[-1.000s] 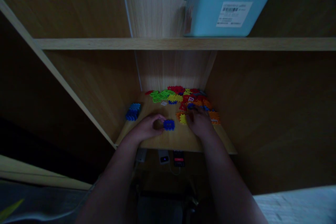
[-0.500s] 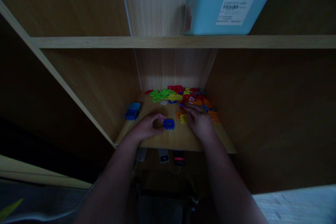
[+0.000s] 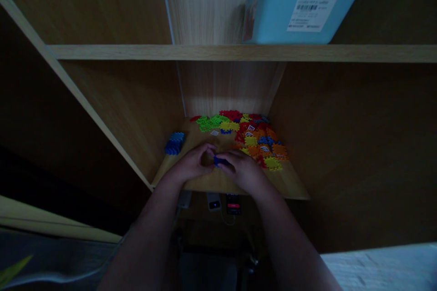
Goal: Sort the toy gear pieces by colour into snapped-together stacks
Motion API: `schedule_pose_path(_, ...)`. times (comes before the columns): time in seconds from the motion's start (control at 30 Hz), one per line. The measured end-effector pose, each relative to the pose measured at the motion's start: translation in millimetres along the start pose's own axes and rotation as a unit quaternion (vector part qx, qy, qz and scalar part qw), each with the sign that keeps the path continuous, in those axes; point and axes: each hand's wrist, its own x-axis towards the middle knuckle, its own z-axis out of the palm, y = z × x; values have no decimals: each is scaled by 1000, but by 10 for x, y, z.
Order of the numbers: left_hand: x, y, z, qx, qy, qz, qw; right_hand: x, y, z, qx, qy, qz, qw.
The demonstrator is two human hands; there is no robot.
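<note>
Left hand: the left hand [image 3: 191, 166] is seen resting on the lower shelf [image 3: 293, 182] near its front edge, its fingers curled inward toward the centre, where a blue piece [image 3: 220, 160] is met.

Right hand: the right hand [image 3: 244, 173] is brought in from the other side, its fingertips pressed against the same blue piece, so that both hands are joined at one spot.

Blue piece: only a small sliver of it is shown, pinched between the fingertips of the two hands; most of it is covered by the fingers. It is held just above or on the shelf board, which of the two cannot be told.

Grip: both sets of fingers are closed down to a narrow pinch on the piece, and no gap is seen between fingertips and plastic.

Loose pile: a heap of colourful pieces [image 3: 252, 138] in red, orange, yellow and green is spread behind and to the right of the hands, just beyond the right knuckles.

Blue stack: a small stack of blue pieces [image 3: 174, 143] is set apart to the left, near the side wall.

Upper shelf: a light blue bin [image 3: 273, 13] with a white label is stood above.
</note>
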Motion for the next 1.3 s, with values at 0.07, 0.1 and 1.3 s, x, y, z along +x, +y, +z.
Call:
schedule_pose_path(0.07, -1, 5, 1, -4, 0, -3, 1000, -9, 23, -63, -6, 19, 0, 1000)
schedule_pose_path(0.1, -2, 7, 2, -7, -1, -5, 1000, -21, 48, -102, -18, 29, 1, 999)
schedule_pose_path(1.3, 10, 5, 8, -3, 4, 0, 1000, -152, 323, -40, -17, -10, 53, 998)
